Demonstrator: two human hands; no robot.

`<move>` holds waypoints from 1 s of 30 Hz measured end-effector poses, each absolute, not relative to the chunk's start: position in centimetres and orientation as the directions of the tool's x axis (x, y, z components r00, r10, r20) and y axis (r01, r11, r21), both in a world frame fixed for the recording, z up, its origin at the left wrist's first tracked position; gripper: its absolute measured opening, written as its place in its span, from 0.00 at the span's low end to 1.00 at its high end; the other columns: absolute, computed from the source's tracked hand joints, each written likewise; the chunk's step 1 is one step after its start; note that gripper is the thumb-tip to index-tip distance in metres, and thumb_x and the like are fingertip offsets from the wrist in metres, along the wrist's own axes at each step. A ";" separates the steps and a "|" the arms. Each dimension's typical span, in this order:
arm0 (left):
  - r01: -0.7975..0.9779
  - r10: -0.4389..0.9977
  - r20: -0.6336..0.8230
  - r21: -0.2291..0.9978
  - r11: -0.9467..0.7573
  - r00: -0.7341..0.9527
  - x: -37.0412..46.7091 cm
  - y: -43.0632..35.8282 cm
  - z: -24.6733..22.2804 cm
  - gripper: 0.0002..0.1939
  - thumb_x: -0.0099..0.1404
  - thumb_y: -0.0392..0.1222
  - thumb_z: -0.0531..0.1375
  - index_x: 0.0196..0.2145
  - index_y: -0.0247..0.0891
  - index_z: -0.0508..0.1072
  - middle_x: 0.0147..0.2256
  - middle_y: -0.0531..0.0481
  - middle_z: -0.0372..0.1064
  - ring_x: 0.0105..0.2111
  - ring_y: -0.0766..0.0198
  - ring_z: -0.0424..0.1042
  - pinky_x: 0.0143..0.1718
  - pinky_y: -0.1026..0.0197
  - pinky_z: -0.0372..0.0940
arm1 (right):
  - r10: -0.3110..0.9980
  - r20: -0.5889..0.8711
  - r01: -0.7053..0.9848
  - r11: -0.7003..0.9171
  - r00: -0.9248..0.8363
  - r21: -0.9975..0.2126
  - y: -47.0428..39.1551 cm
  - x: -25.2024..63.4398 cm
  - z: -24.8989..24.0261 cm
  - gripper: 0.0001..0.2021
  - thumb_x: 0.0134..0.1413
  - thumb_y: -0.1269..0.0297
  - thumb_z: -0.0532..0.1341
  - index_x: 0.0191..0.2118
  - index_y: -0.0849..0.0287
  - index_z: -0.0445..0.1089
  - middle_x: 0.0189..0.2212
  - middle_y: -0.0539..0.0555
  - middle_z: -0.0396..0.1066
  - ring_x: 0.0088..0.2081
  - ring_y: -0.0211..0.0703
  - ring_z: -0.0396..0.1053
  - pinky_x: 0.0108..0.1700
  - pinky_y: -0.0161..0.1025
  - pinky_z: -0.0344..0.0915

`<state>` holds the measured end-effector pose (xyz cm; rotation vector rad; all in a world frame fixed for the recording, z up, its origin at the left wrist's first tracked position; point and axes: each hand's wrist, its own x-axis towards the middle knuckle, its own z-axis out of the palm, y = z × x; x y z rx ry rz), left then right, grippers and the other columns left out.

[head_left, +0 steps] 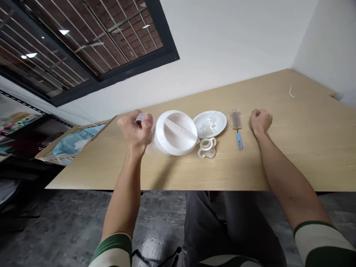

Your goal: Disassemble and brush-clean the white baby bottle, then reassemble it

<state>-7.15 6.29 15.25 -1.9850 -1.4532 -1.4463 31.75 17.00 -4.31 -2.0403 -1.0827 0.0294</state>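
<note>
My left hand (137, 128) is wrapped round the handle of a white lidded pitcher (179, 132), which is raised above the table and casts a shadow. Its spout points right, towards a small clear baby bottle (207, 148) with two cream side handles and an uncovered top. Just behind the bottle is a white plate (198, 129) holding a small clear part and what looks like a thin stick. A bottle brush (239, 140) with a blue handle lies right of the plate. Further right, my right hand (260, 120) rests on the table in a loose fist, with nothing visible in it.
The light wooden table (300, 148) runs along a white wall. A basket (78, 144) with blue cloth stands past its left end, near dark shelves. A bent cream straw-like piece (290, 92) lies at the back right. A barred window (97, 40) is at upper left.
</note>
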 end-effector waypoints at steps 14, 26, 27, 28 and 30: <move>0.819 0.578 0.666 -0.086 -0.567 0.471 -1.3 8.6 17.1 0.26 0.57 0.65 0.55 0.19 0.42 0.53 0.14 0.57 0.47 0.16 0.70 0.46 0.22 0.58 0.44 | 0.713 0.317 0.658 -0.264 0.625 -0.705 18.2 32.0 -5.1 0.20 0.65 0.60 0.47 0.33 0.63 0.73 0.33 0.66 0.73 0.38 0.54 0.69 0.42 0.47 0.60; 0.720 0.460 0.618 -0.265 -0.642 0.638 -0.1 8.7 18.0 0.25 0.56 0.67 0.53 0.19 0.44 0.55 0.13 0.57 0.46 0.14 0.69 0.47 0.19 0.60 0.43 | 0.738 0.303 0.651 -0.236 0.603 -0.722 18.3 32.0 -5.2 0.20 0.66 0.60 0.46 0.35 0.64 0.73 0.36 0.67 0.73 0.42 0.55 0.69 0.46 0.49 0.60; 0.715 0.457 0.610 -0.281 -0.640 0.648 0.0 8.6 18.0 0.24 0.55 0.66 0.54 0.19 0.45 0.55 0.12 0.56 0.46 0.14 0.68 0.47 0.19 0.59 0.43 | 0.739 0.298 0.651 -0.243 0.605 -0.719 18.3 32.0 -5.1 0.20 0.66 0.60 0.46 0.35 0.64 0.73 0.37 0.67 0.73 0.42 0.55 0.69 0.46 0.49 0.60; 0.713 0.455 0.603 -0.294 -0.637 0.655 0.2 8.6 18.0 0.24 0.54 0.67 0.55 0.19 0.46 0.55 0.12 0.56 0.46 0.14 0.67 0.48 0.19 0.58 0.43 | 0.739 0.293 0.651 -0.250 0.606 -0.717 18.3 32.0 -5.1 0.20 0.66 0.60 0.47 0.35 0.64 0.73 0.37 0.67 0.73 0.42 0.55 0.69 0.46 0.49 0.60; 0.715 0.465 0.590 -0.303 -0.630 0.660 0.3 8.7 18.1 0.23 0.52 0.67 0.56 0.19 0.46 0.58 0.13 0.56 0.47 0.15 0.65 0.51 0.19 0.57 0.46 | 0.742 0.285 0.653 -0.260 0.606 -0.711 18.3 32.0 -5.0 0.20 0.66 0.60 0.46 0.35 0.64 0.73 0.37 0.67 0.74 0.42 0.55 0.70 0.46 0.49 0.60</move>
